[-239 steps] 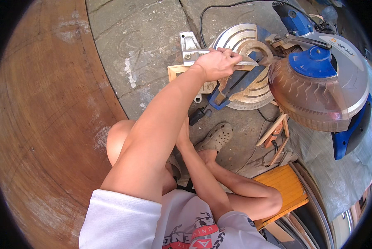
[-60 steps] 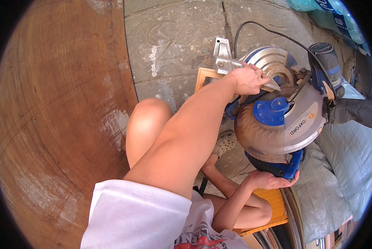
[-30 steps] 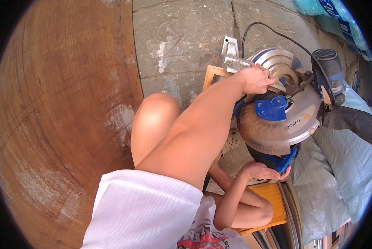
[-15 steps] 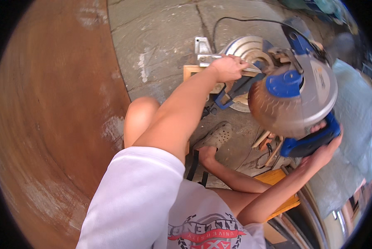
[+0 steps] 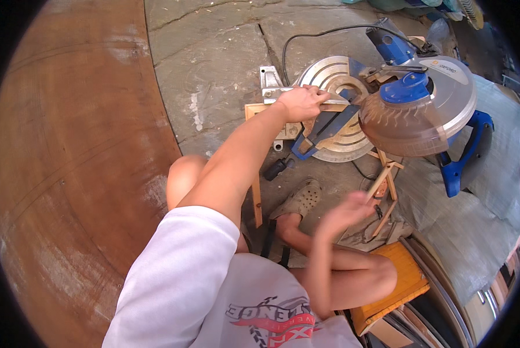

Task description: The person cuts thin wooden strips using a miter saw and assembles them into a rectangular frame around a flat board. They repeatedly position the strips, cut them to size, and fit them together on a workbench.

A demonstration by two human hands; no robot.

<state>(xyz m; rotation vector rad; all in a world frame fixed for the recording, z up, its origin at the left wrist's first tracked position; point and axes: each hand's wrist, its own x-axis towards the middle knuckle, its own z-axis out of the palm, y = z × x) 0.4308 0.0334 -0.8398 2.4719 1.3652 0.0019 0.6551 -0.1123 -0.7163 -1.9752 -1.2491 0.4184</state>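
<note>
A miter saw (image 5: 416,116) stands on the ground, its head raised, with a clear guard over the toothed blade and a blue-black handle (image 5: 468,153). My left hand (image 5: 301,103) grips a light wooden frame (image 5: 256,197) against the saw's metal fence (image 5: 270,93), fingers closed over the top. One strip of that frame lies along the fence; another comes down toward my legs. My right hand (image 5: 348,212) is off the handle, smeared by motion, low in front of the saw. Close beyond it are loose wooden strips (image 5: 381,181); whether it touches them cannot be made out.
A large brown panel (image 5: 74,151) fills the left side. Behind the saw runs its black cord (image 5: 318,33). Grey sheeting (image 5: 486,214) spreads at the right. By my knee sits a yellow-orange wooden piece (image 5: 408,278), beside stacked boards. My foot in a clog (image 5: 300,200) rests before the saw.
My right hand has let go of the saw handle and moved left and inward. The saw head has risen, and its blade teeth show more sharply. My left hand keeps its place at the fence.
</note>
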